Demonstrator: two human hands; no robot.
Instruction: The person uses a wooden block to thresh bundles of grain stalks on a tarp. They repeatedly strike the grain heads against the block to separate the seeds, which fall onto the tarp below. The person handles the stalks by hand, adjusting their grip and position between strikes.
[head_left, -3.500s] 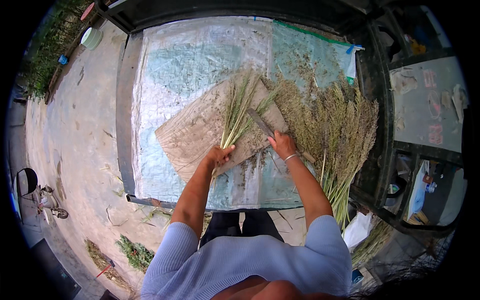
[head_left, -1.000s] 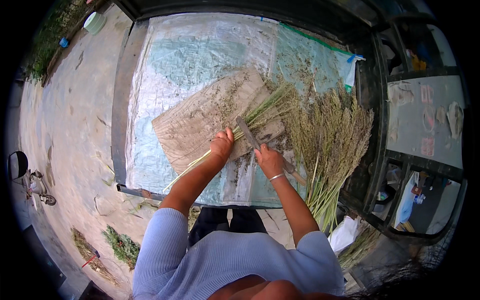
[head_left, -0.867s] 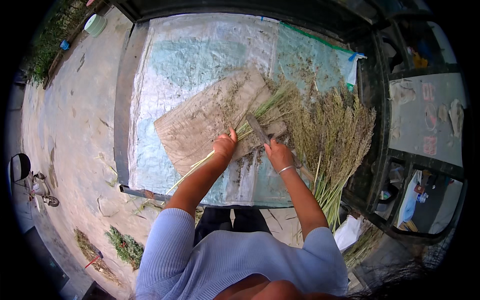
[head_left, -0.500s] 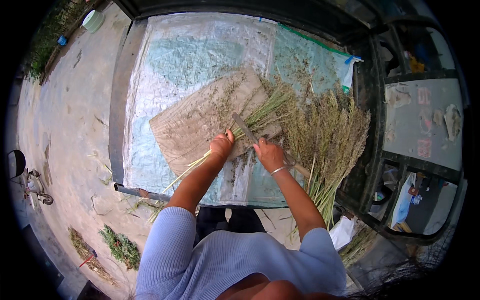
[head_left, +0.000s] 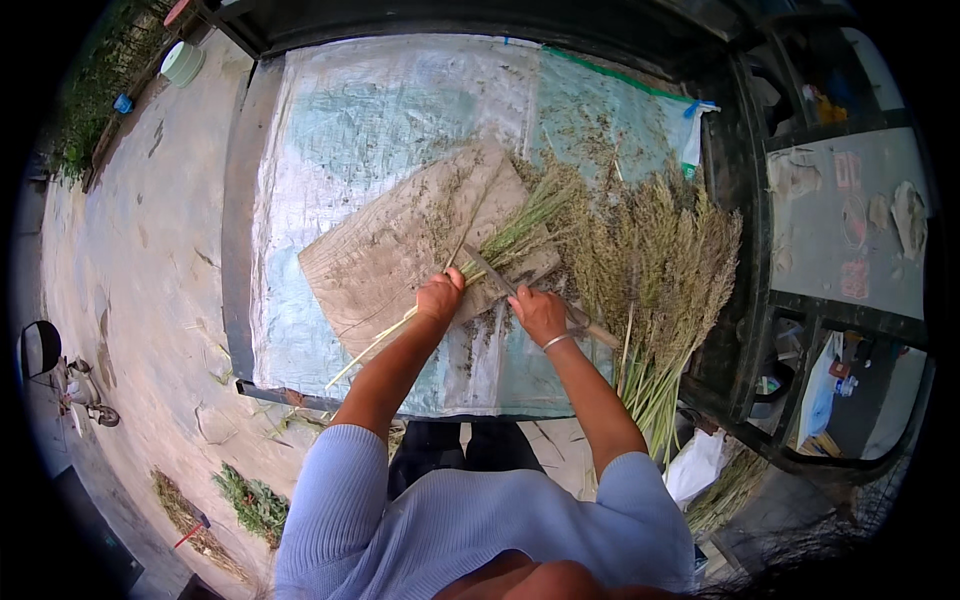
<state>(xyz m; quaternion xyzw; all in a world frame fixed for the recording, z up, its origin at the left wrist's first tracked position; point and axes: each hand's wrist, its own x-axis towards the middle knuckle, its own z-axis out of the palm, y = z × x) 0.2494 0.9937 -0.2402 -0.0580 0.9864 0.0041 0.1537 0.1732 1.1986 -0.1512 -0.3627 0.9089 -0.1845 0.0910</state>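
My left hand (head_left: 440, 295) is closed round a bunch of green stalks (head_left: 507, 236); their pale cut ends trail toward me and their seed heads point to the far right. The bunch lies on a wooden board (head_left: 365, 240) strewn with plant bits. In my right hand (head_left: 541, 316), which wears a bracelet at the wrist, is a knife (head_left: 487, 267) with a long, narrow metal blade. The blade lies against the stalks just right of my left hand. Behind my right hand a wooden handle (head_left: 603, 335) shows, with curved metal beside it; my fingers hide how the parts join.
A large heap of seed-headed stalks (head_left: 665, 270) lies right of the board. Under both spreads a white and pale-green woven sheet (head_left: 330, 110). A dark metal frame (head_left: 735, 350) borders the right side. More cut plants (head_left: 250, 505) lie on the concrete at lower left.
The blade's tip has come down nearer to me and lies lower across the stalks. My left hand has shifted slightly left; the view has tilted a little.
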